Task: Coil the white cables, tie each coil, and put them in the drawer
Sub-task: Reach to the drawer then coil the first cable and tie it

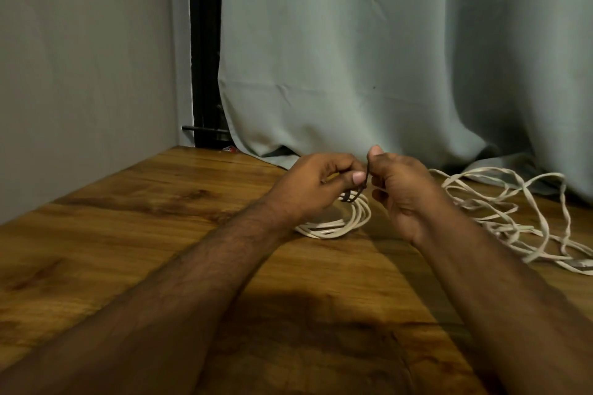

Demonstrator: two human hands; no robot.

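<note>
**Inspector:** Any container in view?

**Assistant:** I see no drawer here. The coiled white cable [340, 221] lies flat on the wooden table [128, 234], under the hands.

**Inspector:** Hands?

**Assistant:** Left hand [316, 184] and right hand [401, 189] both pinch a thin dark tie [461, 182] that runs down to the coil's far edge. Fingers curled, thumbs close together.

**Inspector:** Surroundings?

**Assistant:** A loose white cable [513, 212] sprawls tangled to the right, near the grey-green curtain [385, 58]. A small red item [229, 148] sits at the table's back edge; I cannot tell what it is. The forearms hide the coil's near-left part.
</note>
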